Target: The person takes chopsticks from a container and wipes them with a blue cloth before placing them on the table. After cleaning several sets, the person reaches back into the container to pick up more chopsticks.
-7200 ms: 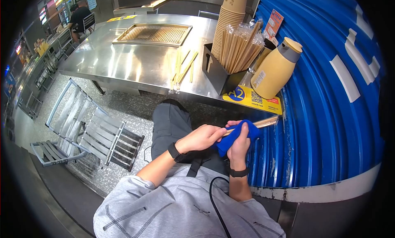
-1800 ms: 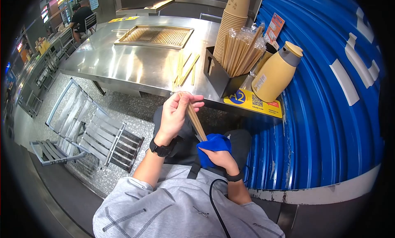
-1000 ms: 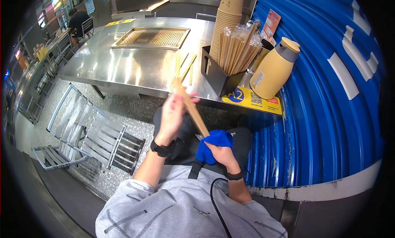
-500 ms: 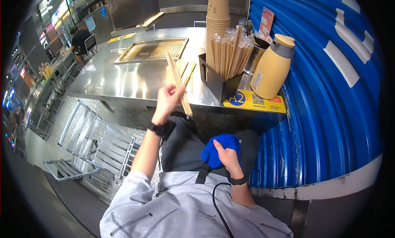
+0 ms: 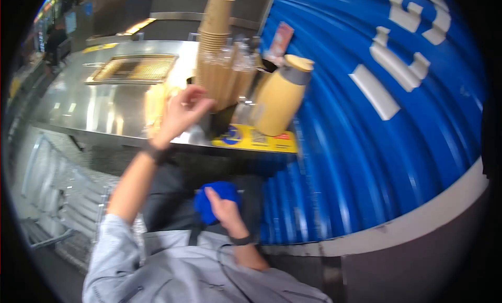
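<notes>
My left hand [image 5: 188, 110] reaches over the table's front edge, near the black holder [image 5: 222, 121]. Its thumb and fingers are apart, and nothing shows between them. Just left of it, a blurred bunch of wooden chopsticks [image 5: 153, 108] lies on the metal table [image 5: 68, 107]. Plastic-wrapped chopsticks [image 5: 230, 75] stand in the holder beside a tall stack of paper cups [image 5: 216, 18]. Low over my lap, my right hand [image 5: 226, 211] grips a blue cloth [image 5: 204, 204], thumb on top.
A yellow jug [image 5: 281, 101] stands on the table's right end, by a yellow sign [image 5: 269, 141]. The blue corrugated wall [image 5: 355, 161] rises close on the right. A grill grate [image 5: 133, 69] is set into the tabletop. Slatted metal chairs [image 5: 68, 182] stand at left.
My left hand has let go of the bunch of chopsticks, which now rests on the table, and has moved toward the holder. The view has swung right. My right hand still holds the cloth.
</notes>
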Available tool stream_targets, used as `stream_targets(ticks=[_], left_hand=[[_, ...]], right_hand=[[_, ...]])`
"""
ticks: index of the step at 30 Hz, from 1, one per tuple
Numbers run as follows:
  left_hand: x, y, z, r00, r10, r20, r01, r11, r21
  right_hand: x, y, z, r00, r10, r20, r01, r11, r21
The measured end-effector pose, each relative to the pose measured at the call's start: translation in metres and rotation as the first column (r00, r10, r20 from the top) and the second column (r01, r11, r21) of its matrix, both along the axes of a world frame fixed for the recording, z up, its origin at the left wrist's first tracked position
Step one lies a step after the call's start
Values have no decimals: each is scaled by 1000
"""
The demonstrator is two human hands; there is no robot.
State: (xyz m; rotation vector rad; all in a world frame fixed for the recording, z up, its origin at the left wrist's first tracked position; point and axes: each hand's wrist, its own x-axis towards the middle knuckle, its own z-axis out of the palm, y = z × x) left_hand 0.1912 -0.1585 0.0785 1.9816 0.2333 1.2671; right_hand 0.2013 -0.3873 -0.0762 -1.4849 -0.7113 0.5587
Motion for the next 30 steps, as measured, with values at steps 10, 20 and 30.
stream_targets(ticks=[10, 20, 30], left_hand=[[41, -11, -14, 974, 201, 105, -211, 973, 98], [-47, -57, 21, 926, -102, 362, 146, 985, -96], [-79, -119, -59, 869, -476, -138, 377, 816, -438]], right_hand=[[-2, -4, -3, 999, -23, 38, 23, 1000, 8], [12, -5, 31, 910, 209, -357, -34, 898, 439], [8, 18, 107, 897, 367, -248, -34, 616, 787]])
